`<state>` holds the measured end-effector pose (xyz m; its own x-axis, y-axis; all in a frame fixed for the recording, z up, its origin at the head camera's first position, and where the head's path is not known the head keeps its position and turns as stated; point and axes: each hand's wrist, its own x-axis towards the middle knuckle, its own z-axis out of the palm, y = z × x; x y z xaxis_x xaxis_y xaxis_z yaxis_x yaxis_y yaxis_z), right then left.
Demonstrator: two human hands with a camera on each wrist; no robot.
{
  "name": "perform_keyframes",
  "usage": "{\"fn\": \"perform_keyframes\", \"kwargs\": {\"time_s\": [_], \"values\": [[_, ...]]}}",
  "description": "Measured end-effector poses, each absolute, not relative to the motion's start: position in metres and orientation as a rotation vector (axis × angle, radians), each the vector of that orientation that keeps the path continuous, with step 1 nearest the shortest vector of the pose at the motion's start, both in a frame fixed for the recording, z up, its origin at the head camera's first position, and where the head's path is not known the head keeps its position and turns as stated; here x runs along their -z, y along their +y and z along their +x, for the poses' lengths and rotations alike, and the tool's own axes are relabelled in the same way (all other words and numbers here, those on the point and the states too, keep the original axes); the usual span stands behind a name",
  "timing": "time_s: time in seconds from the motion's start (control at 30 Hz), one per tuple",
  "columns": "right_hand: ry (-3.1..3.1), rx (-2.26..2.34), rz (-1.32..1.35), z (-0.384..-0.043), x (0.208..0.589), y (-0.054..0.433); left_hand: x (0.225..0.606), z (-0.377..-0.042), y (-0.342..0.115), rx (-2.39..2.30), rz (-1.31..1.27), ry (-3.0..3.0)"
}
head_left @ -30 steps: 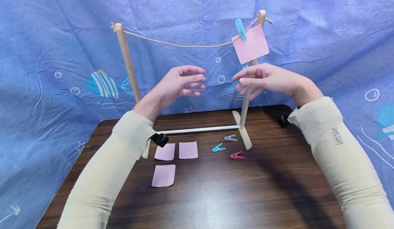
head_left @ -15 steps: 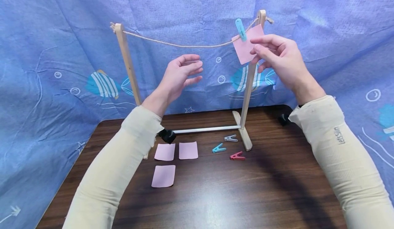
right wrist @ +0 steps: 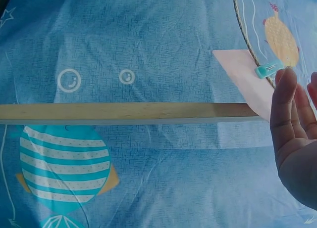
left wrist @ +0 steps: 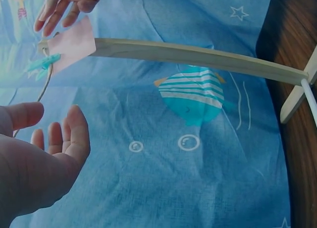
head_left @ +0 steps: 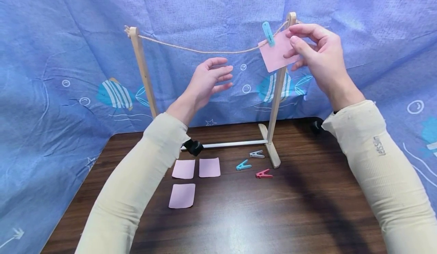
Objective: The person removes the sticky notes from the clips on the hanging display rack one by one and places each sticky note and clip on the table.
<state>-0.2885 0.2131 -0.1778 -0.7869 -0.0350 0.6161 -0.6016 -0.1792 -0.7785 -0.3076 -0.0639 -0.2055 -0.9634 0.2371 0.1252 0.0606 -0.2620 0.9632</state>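
Observation:
A pink square of paper (head_left: 275,54) hangs tilted from the twine line (head_left: 205,52), fixed by a light-blue clothespin (head_left: 268,33) near the right post. My right hand (head_left: 317,52) is at the paper's right side, its fingers overlapping the edge in the head view. In the left wrist view a gap shows between those relaxed fingers and the pink paper (left wrist: 74,46). My left hand (head_left: 211,80) hovers below the middle of the twine, fingers loosely spread, holding nothing. From the right wrist, the clothespin (right wrist: 269,68) shows just beyond the fingertips.
A wooden stand with a left post (head_left: 143,68), a right post (head_left: 277,102) and a white bottom bar (head_left: 232,144) bears the twine. On the dark table (head_left: 232,216) lie pink papers (head_left: 182,196) and three clothespins: grey (head_left: 257,154), light blue (head_left: 243,165) and red (head_left: 264,174). Blue curtain (head_left: 205,14) behind.
My right hand has risen from below the hanging paper to its right side. The left hand has moved up slightly, dipping left and then back right. Paper and clothespin stay on the line.

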Motion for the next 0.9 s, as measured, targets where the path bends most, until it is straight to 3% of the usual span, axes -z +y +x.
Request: {"fn": "perform_keyframes", "kwargs": {"time_s": [0.9], "values": [[-1.871,-2.057,0.803,-0.297,0.180,0.217,0.203,-0.322,-0.001,-2.265,0.474,1.843]]}}
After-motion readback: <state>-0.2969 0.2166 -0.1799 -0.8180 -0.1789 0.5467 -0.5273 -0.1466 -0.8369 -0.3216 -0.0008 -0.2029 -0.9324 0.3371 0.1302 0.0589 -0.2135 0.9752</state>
